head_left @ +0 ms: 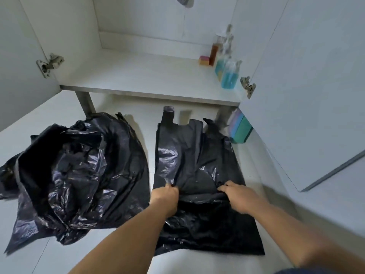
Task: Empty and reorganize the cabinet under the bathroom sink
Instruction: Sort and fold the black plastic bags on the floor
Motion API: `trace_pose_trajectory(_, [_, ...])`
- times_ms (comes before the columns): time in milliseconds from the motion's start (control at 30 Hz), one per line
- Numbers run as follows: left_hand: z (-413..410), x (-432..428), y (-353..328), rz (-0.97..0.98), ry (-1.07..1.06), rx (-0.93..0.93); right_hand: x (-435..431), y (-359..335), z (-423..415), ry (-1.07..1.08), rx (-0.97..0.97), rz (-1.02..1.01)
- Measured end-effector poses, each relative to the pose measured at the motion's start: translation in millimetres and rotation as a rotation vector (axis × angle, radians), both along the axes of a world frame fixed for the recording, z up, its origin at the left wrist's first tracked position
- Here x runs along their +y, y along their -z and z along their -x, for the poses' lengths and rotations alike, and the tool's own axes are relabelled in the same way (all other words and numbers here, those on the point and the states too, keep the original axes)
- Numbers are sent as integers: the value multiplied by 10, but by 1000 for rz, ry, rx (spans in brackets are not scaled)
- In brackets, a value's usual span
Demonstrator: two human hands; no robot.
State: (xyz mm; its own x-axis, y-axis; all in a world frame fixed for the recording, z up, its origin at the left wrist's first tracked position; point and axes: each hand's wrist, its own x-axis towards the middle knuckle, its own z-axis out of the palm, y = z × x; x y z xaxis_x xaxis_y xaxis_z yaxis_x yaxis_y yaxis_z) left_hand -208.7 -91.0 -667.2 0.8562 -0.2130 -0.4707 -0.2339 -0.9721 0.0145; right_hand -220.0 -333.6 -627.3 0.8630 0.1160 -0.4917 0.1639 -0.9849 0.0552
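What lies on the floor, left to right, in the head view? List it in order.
Pile of crumpled black bags → flat black bag → stack of pastel packs.

Black plastic bags: one flat black bag (pixel 197 155) spread on the floor, plus one crumpled heap (pixel 79 165) beside it; can't tell how many bags are in the heap. Hands: two, left hand (pixel 166 196) and right hand (pixel 240 194). Bottles in the cabinet: two blue-liquid bottles (pixel 230 76), one amber bottle (pixel 214 52), at least one clear bottle (pixel 227 40) behind, too blurred to count exactly. One pink-and-yellow sponge (pixel 204 60). One multicoloured pack (pixel 241 127) on the floor. Cabinet doors: two, left door (pixel 15 76), right door (pixel 306 95). Hinges: two, left hinge (pixel 50 64), right hinge (pixel 247 87). Cabinet legs visible: two (pixel 85 103). One drain pipe (pixel 184 1).
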Motion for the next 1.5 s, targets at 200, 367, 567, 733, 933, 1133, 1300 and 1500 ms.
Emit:
trace_pose_trajectory(200, [111,-17,-20,80,-36,9,-121,-20,-40,539,200,-409])
trace_pose_trajectory(367, [213,-19,2,201,-59,-127,-254,104,-14,536,133,-54])
trace_pose_trajectory(567, [323,-86,139,256,-104,-128,-77,237,150,149,-67,221])
trace_pose_trajectory(733, [334,-97,223,119,5,-32,-31,383,240,52,102,17])
trace_pose_trajectory(933, [322,-102,196,132,-38,-179,-133,433,244,92,72,45])
trace_pose_trajectory(1133, [293,-99,197,36,53,-58,-132,464,219,102,83,-4])
trace_pose_trajectory(1300, [292,-76,222,50,67,-111,-87,458,248,100,-2,-96])
trace_pose_trajectory(1500, [277,-74,183,18,92,-31,-62,425,224,71,52,-50])
